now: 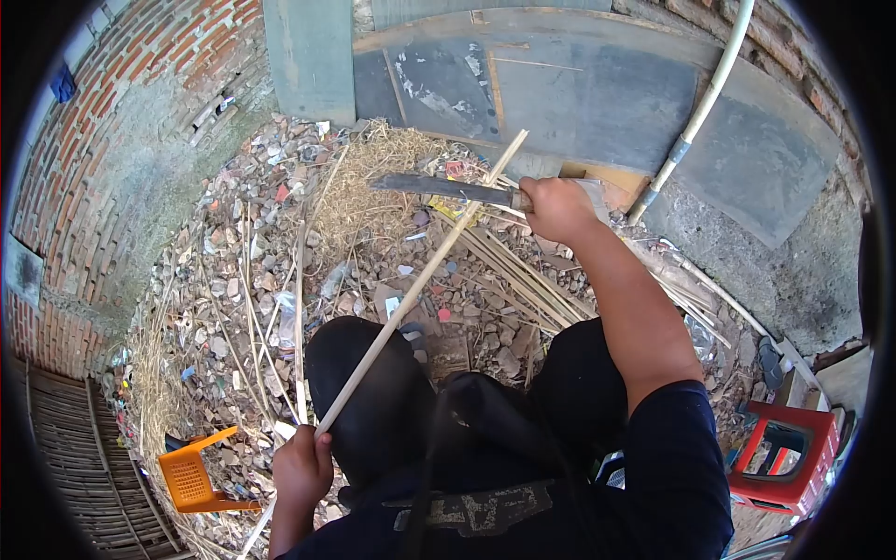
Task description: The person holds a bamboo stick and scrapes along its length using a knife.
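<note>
My right hand (557, 211) is closed round the handle of a machete (443, 189), whose dark blade points left. Its blade lies across the upper part of a long pale bamboo strip (401, 313); whether they touch is hard to tell. The strip slants from lower left to upper right, over my left knee. Near its lower end my left hand (303, 467) grips it, thumb along the strip. Beyond my knees, a bundle of split bamboo strips (527, 277) lies on the ground.
Stony rubble (219, 317) covers the ground, with a heap of shavings (373, 177). An orange plastic chair (189, 476) is at the lower left, a red stool (817, 457) at the lower right. A pale pipe (707, 103) leans by the grey panels (597, 98).
</note>
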Tool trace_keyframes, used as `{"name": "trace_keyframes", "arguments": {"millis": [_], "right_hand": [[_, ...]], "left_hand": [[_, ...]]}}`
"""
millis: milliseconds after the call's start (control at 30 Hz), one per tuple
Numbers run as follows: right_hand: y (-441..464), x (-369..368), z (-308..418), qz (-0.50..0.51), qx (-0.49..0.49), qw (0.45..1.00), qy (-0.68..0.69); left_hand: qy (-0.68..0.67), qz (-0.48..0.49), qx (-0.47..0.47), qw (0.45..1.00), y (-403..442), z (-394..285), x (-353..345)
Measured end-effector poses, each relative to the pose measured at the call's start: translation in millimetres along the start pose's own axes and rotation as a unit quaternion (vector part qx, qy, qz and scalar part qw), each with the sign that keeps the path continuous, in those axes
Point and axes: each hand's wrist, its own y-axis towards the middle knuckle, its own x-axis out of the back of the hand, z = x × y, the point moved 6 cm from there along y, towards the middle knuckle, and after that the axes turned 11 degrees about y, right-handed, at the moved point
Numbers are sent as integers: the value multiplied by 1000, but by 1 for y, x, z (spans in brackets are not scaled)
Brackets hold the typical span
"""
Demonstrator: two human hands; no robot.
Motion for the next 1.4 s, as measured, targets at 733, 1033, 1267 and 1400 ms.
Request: {"name": "trace_keyframes", "arguments": {"millis": [733,1033,1267,1400], "right_hand": [[-8,-3,22,-27,164,985,43],[-2,-8,-25,-26,-8,997,79],[-2,-4,3,12,66,995,77],[3,-16,-31,-8,-60,995,74]], "left_hand": [[-30,8,-4,1000,-14,9,-7],[-50,26,-12,998,-19,7,-2],[-10,19,-7,1000,-21,33,-2],[-12,4,-19,1000,-19,36,12]]}}
